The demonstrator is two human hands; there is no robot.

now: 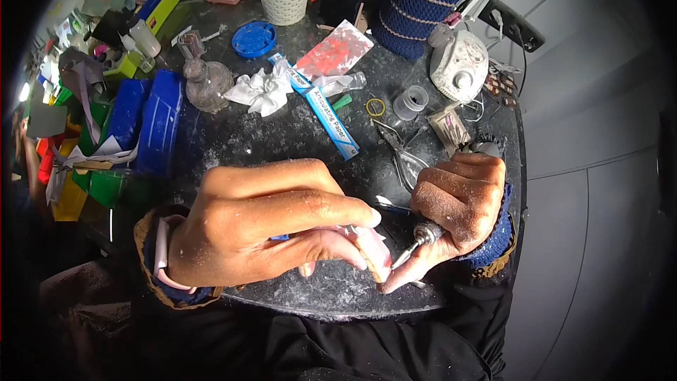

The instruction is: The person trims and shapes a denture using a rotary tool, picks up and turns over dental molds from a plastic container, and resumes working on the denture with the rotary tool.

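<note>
My left hand (257, 222) is closed around a small pink denture (377, 250) with a pale, tooth-coloured edge. Its thumb and fingers pinch the piece near the front of the dusty dark bench. My right hand (462, 197) wraps round a rotary handpiece (427, 232). The thin metal bur at its tip points left and down at the denture's right side; whether it touches cannot be made out. The right thumb reaches below the bur to the denture's lower end. White dust coats the right fingers. Part of the denture is hidden behind the left fingers.
Just beyond the hands lie pliers (400, 159) and a long blue-and-white box (326, 116). A clear cup (410, 103) and a white dusty device (460, 67) stand at the right. Blue bins (159, 127) crowd the left; crumpled tissue (262, 90) and a woven white pot (284, 0) sit farther back.
</note>
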